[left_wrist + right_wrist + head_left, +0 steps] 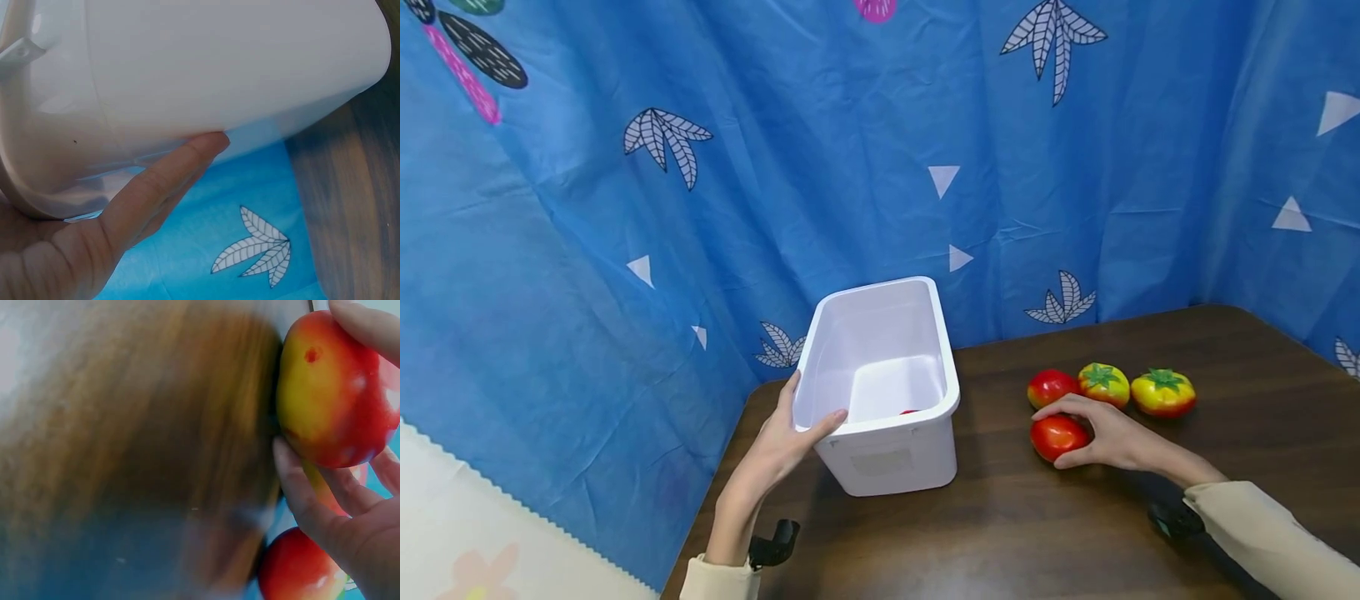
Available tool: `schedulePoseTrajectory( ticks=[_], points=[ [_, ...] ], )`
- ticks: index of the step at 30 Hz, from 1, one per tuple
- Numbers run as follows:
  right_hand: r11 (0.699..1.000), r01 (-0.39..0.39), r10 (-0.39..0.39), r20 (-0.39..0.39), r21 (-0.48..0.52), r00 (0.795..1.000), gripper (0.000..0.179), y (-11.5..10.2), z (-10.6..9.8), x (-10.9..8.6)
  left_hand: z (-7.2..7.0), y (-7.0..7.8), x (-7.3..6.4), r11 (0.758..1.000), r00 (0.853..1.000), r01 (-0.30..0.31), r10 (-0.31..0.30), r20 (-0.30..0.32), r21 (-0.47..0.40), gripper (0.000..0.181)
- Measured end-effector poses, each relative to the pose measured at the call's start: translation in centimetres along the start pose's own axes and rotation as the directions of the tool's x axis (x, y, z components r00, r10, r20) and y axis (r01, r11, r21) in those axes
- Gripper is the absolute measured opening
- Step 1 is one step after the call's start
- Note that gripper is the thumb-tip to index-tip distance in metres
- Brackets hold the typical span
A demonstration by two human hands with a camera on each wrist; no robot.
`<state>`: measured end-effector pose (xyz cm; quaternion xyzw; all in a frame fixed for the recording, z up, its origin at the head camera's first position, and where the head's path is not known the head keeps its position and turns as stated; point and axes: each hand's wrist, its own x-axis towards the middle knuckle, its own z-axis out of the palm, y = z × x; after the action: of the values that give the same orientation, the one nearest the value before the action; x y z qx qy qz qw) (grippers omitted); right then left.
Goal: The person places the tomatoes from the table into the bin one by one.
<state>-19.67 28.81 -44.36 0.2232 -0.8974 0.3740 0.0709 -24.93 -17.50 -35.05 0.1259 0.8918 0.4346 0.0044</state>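
Note:
My left hand (786, 437) grips the near left corner of a white plastic bin (887, 458), thumb over the rim and fingers along the outer wall. The left wrist view shows those fingers (169, 175) against the bin's smooth side. A bit of something red (908, 412) shows inside, mostly hidden by the near wall. My right hand (1101, 433) holds a red tomato (1057, 437) between thumb and fingers. Up close, this tomato (337, 394) has a yellow patch on one side.
Behind the right hand sit another red tomato (1051, 388) and two yellow-red tomatoes (1103, 383) with green leafy tops. They stand in a row on the dark wooden table (992, 533). A blue patterned curtain (880, 167) hangs along the table's back and left.

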Motion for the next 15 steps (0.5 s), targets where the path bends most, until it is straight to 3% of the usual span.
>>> schedulePoseTrajectory(
  ticks=[4,15],
  points=[
    [0.998,0.045,-0.044,0.019,-0.051,0.999,0.052,-0.46,0.09,0.30,0.00,0.00,0.08,1.000,1.000,-0.006,0.006,0.002,-0.005,0.111],
    [0.997,0.044,-0.043,0.018,-0.057,0.999,0.053,-1.05,0.32,0.32,-0.07,0.12,-0.04,1.000,1.000,-0.008,0.009,0.002,-0.007,0.111]
  ],
)
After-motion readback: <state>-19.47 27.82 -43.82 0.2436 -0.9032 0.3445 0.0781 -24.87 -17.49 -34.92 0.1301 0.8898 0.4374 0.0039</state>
